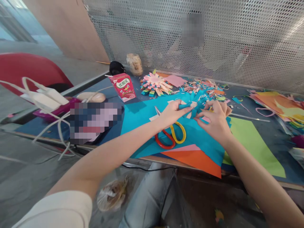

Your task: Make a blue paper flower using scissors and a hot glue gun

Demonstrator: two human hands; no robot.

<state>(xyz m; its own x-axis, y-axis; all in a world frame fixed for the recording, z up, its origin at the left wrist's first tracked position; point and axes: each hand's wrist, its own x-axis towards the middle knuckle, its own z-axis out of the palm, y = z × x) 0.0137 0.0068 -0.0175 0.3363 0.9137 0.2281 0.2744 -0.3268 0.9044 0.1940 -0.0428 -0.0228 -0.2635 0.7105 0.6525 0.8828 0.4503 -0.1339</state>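
1. Far left: red chair (28, 68) beside the table. White adapters (53, 98) with trailing cables sit on the near-left corner, apart from the paper; presumably this keeps the cords out of the working area.
2. Left of centre: a red drink carton (123, 87) stands upright, straw leftward, behind the blue sheet (135, 115), where a forearm seems less likely to knock it.
3. Behind, near the perforated panel (152, 34): a layered paper flower (156, 83) lies flat, apparently set back so that its fringes are not crushed.
4. Centre: scissors (172, 134) rest on the blue sheet, handles toward the person – a placement that suits easy pick-up.
5. Left hand (172, 112): narrow pinch, thumb against fingers, on the rolled end of the fringed blue paper (200, 96). The piece is held above the blue sheet; the pinch appears to keep the roll from unwinding.
6. Right hand (215, 118): fingertips drawn close together at the cut strips, opposite the left. Whether they clamp a strip or merely touch it, I cannot tell.
7. Right: a lime-green sheet (258, 148) lies partly under the blue one. Further right, a stack of coloured paper (282, 103) sits aside – seemingly as spare stock, within reach.
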